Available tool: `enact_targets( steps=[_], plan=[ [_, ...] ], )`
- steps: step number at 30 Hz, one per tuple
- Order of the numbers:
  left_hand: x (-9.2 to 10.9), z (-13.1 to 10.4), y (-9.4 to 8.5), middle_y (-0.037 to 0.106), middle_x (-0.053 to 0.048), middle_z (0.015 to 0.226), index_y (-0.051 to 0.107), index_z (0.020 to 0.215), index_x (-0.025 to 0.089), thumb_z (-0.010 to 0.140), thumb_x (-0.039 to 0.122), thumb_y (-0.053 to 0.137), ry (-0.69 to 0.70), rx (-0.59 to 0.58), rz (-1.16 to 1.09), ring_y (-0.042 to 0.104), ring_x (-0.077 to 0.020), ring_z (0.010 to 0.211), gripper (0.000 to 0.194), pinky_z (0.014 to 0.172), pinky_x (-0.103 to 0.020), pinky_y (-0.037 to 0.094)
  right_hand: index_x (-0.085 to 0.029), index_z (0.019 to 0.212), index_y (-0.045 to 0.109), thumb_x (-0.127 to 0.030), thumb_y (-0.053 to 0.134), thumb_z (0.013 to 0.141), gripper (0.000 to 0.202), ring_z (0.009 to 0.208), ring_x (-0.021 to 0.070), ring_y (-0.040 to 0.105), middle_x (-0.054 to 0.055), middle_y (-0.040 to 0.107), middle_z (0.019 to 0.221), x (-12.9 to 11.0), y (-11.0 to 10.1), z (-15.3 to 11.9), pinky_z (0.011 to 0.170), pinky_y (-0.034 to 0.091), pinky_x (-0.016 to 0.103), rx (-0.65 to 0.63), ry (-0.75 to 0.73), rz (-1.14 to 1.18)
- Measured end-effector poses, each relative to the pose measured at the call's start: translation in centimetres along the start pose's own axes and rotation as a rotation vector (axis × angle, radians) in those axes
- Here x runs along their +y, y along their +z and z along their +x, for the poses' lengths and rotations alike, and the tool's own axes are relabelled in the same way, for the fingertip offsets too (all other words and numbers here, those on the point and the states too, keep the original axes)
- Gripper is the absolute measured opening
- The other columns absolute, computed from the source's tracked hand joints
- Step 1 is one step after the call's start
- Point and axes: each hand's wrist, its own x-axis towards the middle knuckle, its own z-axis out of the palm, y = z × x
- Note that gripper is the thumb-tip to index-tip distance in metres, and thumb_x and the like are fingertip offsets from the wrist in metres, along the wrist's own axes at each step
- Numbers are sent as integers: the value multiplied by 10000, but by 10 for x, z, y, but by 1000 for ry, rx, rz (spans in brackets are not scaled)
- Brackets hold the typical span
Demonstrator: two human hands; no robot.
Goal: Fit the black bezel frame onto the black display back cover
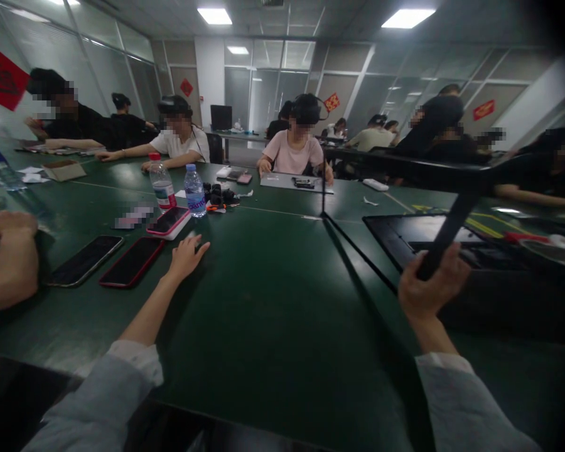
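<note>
Bottles (196, 196) near left hand (187, 256), contents unclear, black bar (446, 237) in right hand (430, 284)

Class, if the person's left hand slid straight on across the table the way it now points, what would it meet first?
From the left hand, probably the orange item beside the black bundle, beyond some bare table. With spread fingers and unclear depth, it might clip the blue-capped bottle instead.

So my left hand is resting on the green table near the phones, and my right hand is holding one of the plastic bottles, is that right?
Not quite: your right hand is gripping a dark, flat bar, not a bottle, as the head view shows. Your left hand is on the green table near the phones.
</note>
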Motion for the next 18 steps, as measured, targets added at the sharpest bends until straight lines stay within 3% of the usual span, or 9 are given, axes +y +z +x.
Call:
enact_targets(
  steps=[3,6,9,12,15,18],
  plan=[
    [2,1,1,616,-189,1450,435,1570,195,1007,608,497,2,39,-112,610,-334,1288,701,1102,-555,439,-8,1626,256,-433,423,1015,763,1395,366,527,302,583,1381,-27,3,-7,1185,382,547,35,40,147],
    [8,1,1,558,-202,1507,288,1639,190,992,648,499,29,128,-252,637,-306,1255,821,1088,-510,461,-23,1661,144,-459,379,1033,800,1025,272,702,179,691,1103,-37,10,-15,1033,518,466,-19,124,323],
    [20,-2,0,488,-222,1565,211,1660,197,994,653,493,58,196,-362,665,-285,1220,855,1037,-450,506,-63,1679,140,-481,367,1033,802,801,227,682,115,696,993,-38,20,-20,879,572,421,-176,185,376],
    [32,-7,-1,645,-171,1394,281,1622,201,1056,557,405,66,160,-426,738,-213,963,680,937,-390,549,-98,1682,161,-465,361,1024,779,818,244,689,102,706,995,-38,28,-25,890,570,446,-287,204,344],
    [32,-6,0,751,-93,1132,382,1553,182,1075,450,359,21,147,-460,698,-158,707,548,819,-341,564,-106,1665,191,-427,435,978,796,878,264,696,137,707,1105,-36,39,-32,906,567,456,-372,191,298],
    [20,1,4,770,-88,1073,497,1471,171,1042,365,414,-111,152,-444,701,-177,753,478,788,-325,559,-103,1568,387,-430,538,895,763,872,281,697,158,709,1095,-26,58,-41,876,582,460,-556,153,342]
  ],
)
